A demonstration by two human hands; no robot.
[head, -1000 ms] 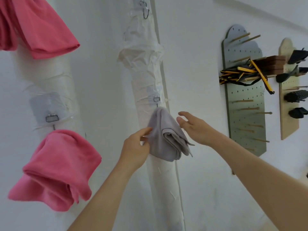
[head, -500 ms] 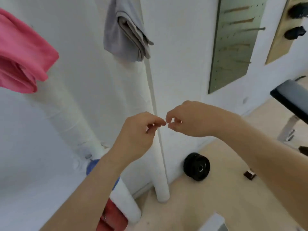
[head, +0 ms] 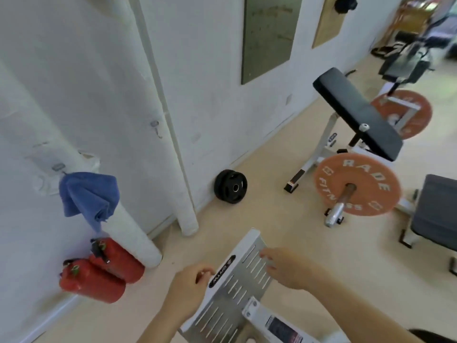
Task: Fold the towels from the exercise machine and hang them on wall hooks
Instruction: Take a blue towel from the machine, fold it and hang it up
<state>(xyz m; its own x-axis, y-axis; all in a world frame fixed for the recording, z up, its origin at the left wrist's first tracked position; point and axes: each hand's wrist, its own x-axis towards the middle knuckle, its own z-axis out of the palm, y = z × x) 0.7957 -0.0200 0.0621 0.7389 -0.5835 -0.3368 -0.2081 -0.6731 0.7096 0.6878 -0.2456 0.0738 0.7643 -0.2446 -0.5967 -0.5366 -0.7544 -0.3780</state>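
A folded blue towel (head: 90, 198) hangs from a small metal hook (head: 58, 167) on the white wrapped pipe at the left. A second hook (head: 155, 126) on the thinner white pipe is bare. My left hand (head: 191, 287) hovers low in the middle, fingers loosely curled, holding nothing. My right hand (head: 288, 267) is beside it with fingers spread over the slotted metal plate (head: 237, 290) of an exercise machine. Neither hand touches a towel.
Two red fire extinguishers (head: 101, 273) lie on the floor at the wall's foot. A black weight plate (head: 231, 186) leans on the wall. A padded bench (head: 356, 112) with an orange plate (head: 356, 184) on a bar stands at the right.
The hands let go of the grey towel hung on its hook and dropped. The view swung down to the floor and machine; the grey and pink towels left the view.
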